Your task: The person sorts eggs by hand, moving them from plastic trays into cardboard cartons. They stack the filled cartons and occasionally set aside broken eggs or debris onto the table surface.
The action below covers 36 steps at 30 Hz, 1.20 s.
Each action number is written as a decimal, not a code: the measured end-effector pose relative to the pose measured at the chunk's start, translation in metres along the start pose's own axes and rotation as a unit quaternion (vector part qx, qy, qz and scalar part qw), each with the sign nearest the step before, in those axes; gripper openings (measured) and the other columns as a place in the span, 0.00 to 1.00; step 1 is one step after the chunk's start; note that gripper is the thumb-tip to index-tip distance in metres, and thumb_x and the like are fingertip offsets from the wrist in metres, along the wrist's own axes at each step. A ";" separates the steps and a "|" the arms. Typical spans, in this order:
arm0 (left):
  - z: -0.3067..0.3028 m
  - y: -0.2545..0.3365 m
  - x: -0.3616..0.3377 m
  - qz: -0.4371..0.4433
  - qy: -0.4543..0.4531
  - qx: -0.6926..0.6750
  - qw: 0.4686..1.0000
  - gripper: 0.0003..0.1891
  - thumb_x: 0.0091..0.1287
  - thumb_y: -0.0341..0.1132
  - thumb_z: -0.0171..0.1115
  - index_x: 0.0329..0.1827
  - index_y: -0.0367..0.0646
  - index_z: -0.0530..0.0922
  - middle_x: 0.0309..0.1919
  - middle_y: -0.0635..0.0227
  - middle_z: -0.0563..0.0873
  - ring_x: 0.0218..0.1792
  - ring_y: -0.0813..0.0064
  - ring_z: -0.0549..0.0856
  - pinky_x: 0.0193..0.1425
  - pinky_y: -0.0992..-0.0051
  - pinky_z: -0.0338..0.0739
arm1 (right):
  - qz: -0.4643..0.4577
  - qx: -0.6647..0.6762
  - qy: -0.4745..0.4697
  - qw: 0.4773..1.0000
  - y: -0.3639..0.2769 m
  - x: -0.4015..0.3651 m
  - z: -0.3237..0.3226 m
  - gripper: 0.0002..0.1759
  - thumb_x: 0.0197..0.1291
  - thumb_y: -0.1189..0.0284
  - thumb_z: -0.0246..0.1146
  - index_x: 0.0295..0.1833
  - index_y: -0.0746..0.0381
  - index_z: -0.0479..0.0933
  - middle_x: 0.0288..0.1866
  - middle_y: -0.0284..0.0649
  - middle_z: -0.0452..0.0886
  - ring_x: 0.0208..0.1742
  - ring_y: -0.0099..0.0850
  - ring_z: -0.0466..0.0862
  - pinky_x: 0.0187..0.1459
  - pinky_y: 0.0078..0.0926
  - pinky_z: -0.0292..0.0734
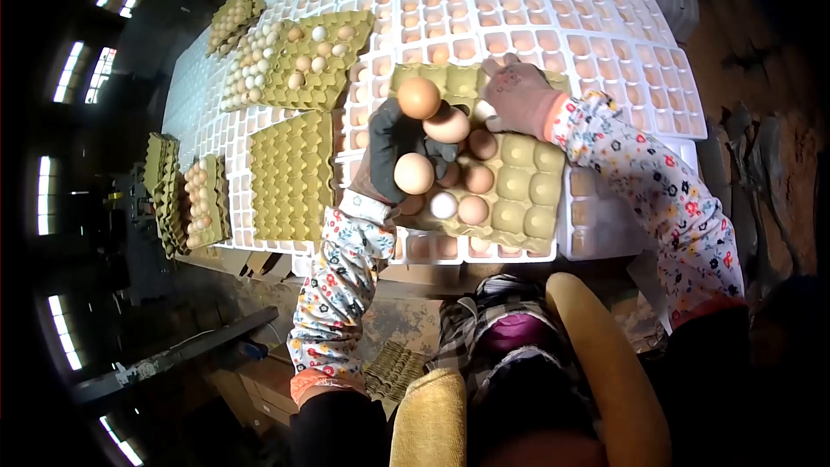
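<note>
My left hand [393, 151], in a dark glove, is wrapped round several brown eggs [418, 98] held above the left part of a yellow-green egg tray [523, 195]. Under and beside it, brown eggs [473, 209] and a white egg [443, 205] sit in the tray's cups. The cups on the tray's right side hold no eggs. My right hand [519, 95], in a pinkish-brown glove, is over the tray's upper right part with its fingers bent down. A whitish egg [484, 111] shows at its fingertips, partly covered by them.
White plastic trays [510, 0] filled with eggs cover the table. A bare yellow-green tray [292, 177] lies on the left, with a partly filled tray [320, 56] behind it. More stacked trays [162, 186] stand at the left edge. Cardboard boxes [268, 389] are below.
</note>
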State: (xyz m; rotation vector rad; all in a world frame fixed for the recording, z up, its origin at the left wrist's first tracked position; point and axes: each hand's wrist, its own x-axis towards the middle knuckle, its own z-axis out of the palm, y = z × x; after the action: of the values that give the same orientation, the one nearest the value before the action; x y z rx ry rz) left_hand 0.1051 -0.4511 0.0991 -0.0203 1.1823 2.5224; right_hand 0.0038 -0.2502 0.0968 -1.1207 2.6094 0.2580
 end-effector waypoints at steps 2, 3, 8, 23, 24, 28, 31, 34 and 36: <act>0.032 -0.006 -0.003 -0.055 -0.102 -0.145 0.983 0.31 0.63 0.48 0.65 0.65 0.43 0.69 0.55 0.50 0.78 0.47 0.56 0.82 0.45 0.57 0.82 | 0.020 0.202 0.132 0.970 0.025 -0.024 0.011 0.26 0.54 0.49 0.65 0.44 0.62 0.84 0.57 0.51 0.76 0.50 0.40 0.81 0.54 0.40 0.76; 0.050 -0.015 -0.006 -0.080 -0.135 -0.199 0.967 0.30 0.66 0.49 0.61 0.66 0.42 0.68 0.58 0.48 0.76 0.50 0.52 0.81 0.47 0.52 0.82 | -0.027 0.332 0.179 0.926 0.051 -0.042 0.017 0.27 0.57 0.49 0.63 0.46 0.63 0.83 0.53 0.49 0.79 0.45 0.35 0.81 0.48 0.35 0.78; 0.121 -0.110 -0.017 -0.106 -0.037 -0.058 0.992 0.29 0.65 0.44 0.63 0.63 0.33 0.71 0.57 0.53 0.78 0.49 0.61 0.83 0.52 0.62 0.81 | 0.068 0.758 0.112 0.639 0.147 -0.214 0.077 0.27 0.64 0.47 0.59 0.50 0.62 0.80 0.32 0.30 0.78 0.31 0.17 0.77 0.24 0.15 0.73; 0.097 -0.295 0.061 0.087 0.051 0.830 0.548 0.22 0.57 0.38 0.65 0.56 0.46 0.74 0.41 0.58 0.77 0.40 0.53 0.79 0.39 0.59 0.79 | 0.104 0.356 0.166 0.914 0.040 -0.245 0.246 0.31 0.59 0.57 0.60 0.65 0.60 0.69 0.56 0.48 0.76 0.53 0.50 0.79 0.55 0.46 0.73; 0.109 -0.293 0.057 0.106 0.066 0.800 0.587 0.25 0.57 0.37 0.65 0.60 0.46 0.72 0.46 0.54 0.76 0.45 0.54 0.78 0.40 0.60 0.79 | 0.140 0.347 0.146 0.916 0.032 -0.244 0.251 0.30 0.58 0.57 0.60 0.64 0.60 0.70 0.58 0.47 0.75 0.56 0.49 0.76 0.57 0.45 0.72; 0.113 -0.321 0.043 0.160 0.073 0.833 0.525 0.30 0.58 0.39 0.65 0.64 0.41 0.69 0.57 0.45 0.71 0.57 0.47 0.73 0.56 0.55 0.73 | 0.197 0.401 0.339 0.828 0.028 -0.232 0.269 0.24 0.58 0.67 0.61 0.60 0.60 0.72 0.60 0.48 0.73 0.57 0.47 0.73 0.57 0.45 0.68; 0.117 -0.315 0.008 0.196 0.064 0.757 0.620 0.31 0.56 0.37 0.68 0.63 0.37 0.70 0.59 0.45 0.71 0.59 0.46 0.72 0.62 0.51 0.69 | 0.193 0.190 0.320 0.908 0.025 -0.230 0.288 0.25 0.55 0.67 0.62 0.60 0.57 0.72 0.62 0.44 0.72 0.62 0.44 0.70 0.61 0.42 0.62; 0.140 -0.211 -0.043 0.318 -0.068 0.670 0.667 0.26 0.53 0.33 0.70 0.57 0.39 0.75 0.58 0.47 0.73 0.60 0.48 0.73 0.62 0.52 0.69 | 0.247 0.349 0.358 0.830 0.028 -0.217 0.276 0.23 0.60 0.68 0.61 0.61 0.64 0.72 0.58 0.46 0.75 0.58 0.44 0.75 0.60 0.40 0.68; 0.122 -0.120 -0.052 0.277 0.025 0.754 0.595 0.24 0.53 0.30 0.68 0.56 0.45 0.78 0.55 0.50 0.75 0.58 0.49 0.75 0.60 0.56 0.71 | 0.215 0.561 0.387 0.700 0.022 -0.200 0.207 0.21 0.63 0.71 0.60 0.59 0.68 0.72 0.56 0.47 0.77 0.58 0.39 0.77 0.58 0.34 0.72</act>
State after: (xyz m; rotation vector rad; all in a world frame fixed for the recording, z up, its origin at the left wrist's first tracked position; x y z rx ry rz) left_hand 0.2088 -0.3055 0.0973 0.7718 3.2200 0.9174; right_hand 0.1589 -0.0428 -0.0306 -0.1019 2.6731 -1.8316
